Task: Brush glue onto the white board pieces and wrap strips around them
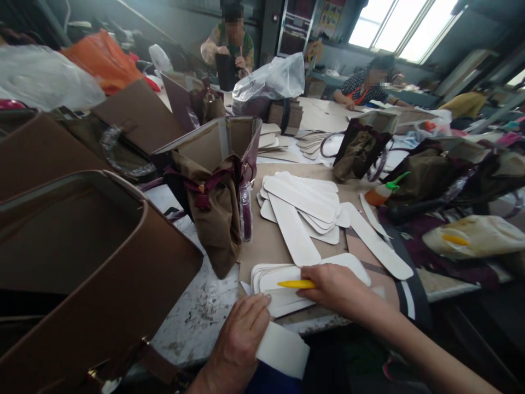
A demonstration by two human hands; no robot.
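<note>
My right hand is closed around a slim yellow pointed stick, its tip pointing left over a stack of white rounded strips. The stick's exact kind does not show. The fingers of my left hand lie close together at the stack's lower left edge, fingertips touching it. Beside that hand, past the table edge, is a pale flat piece; I cannot tell whether the hand holds it. A looser pile of white strips lies just beyond, on brown board.
A large brown bag stands at left, and an olive and maroon handbag beyond it. More handbags stand at right, near an orange bottle with a green nozzle. Co-workers sit across the table.
</note>
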